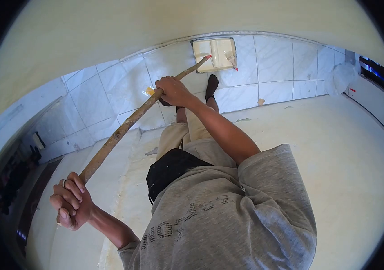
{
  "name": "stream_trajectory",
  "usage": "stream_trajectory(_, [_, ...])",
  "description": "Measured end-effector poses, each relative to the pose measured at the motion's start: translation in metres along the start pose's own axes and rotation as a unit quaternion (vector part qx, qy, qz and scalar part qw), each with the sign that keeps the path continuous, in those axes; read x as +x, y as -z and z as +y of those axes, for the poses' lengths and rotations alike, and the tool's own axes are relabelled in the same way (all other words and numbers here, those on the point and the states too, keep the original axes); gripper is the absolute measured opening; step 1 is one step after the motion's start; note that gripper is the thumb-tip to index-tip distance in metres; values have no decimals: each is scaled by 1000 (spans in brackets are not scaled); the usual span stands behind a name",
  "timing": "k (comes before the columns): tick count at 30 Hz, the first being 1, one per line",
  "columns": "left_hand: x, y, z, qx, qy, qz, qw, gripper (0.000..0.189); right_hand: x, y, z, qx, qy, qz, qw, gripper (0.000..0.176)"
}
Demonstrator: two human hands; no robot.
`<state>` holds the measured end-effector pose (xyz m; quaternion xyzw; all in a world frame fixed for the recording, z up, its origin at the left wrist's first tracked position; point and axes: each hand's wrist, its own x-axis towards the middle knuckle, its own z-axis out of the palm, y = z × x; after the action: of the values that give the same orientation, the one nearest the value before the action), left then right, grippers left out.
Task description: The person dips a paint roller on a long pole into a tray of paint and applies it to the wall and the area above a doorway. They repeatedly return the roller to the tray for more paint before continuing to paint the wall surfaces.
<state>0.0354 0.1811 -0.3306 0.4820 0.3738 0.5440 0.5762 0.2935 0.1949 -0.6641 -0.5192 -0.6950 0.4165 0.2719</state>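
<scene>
A long wooden pole (120, 130) runs diagonally from lower left toward the tray. My left hand (72, 200), with a ring on one finger, is wrapped round its near end. Farther up, my right hand (174, 91) grips the same pole. The far end meets a red piece at a paint tray (203, 46) coated in wet cream paint. A paint-covered roller seems to lie across the tray, though paint blurs its outline. At the tray's right side rests a small paint-coated tool (232, 60) with a red tip.
White tiles (273, 58) cover the floor along a cream wall (178, 18). My dark-covered foot (211, 85) stands just below the tray. A yellow paint spot (149, 91) is near my right hand. Clear plastic (340, 78) lies at the right, beside a dark opening.
</scene>
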Motion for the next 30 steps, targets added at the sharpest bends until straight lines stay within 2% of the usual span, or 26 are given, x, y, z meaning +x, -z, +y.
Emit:
stream_trajectory(3, [-1,14,3,-58,-6,4,998,37,-1,5,-9,-9,-18,-13,1000,16])
stream_trajectory(5, [1,14,2,-67,-14,-6,998,37,-1,8,-13,3,-2,25,1000,11])
stream_trajectory(8, [0,7,-4,-73,-31,-7,997,36,-7,19,-14,1,-7,19,1000,11])
stream_trajectory(9, [-1,4,-8,-69,-39,2,997,36,-8,19,-9,-11,-11,14,1000,16])
stream_trajectory(14, [-1,-1,-42,-78,-40,16,996,40,-13,22,26,-19,-10,3,1000,13])
stream_trajectory(17, [1,-14,-60,-45,-7,-27,999,40,-15,15,52,-10,-8,-1,1000,12])
stream_trajectory(24, [-9,-6,-54,-27,4,1,1000,43,-12,-2,49,11,3,1,1000,11])
stream_trajectory(30, [-10,0,-46,-25,-5,-15,1000,44,-10,-9,41,9,-8,-1,1000,11])
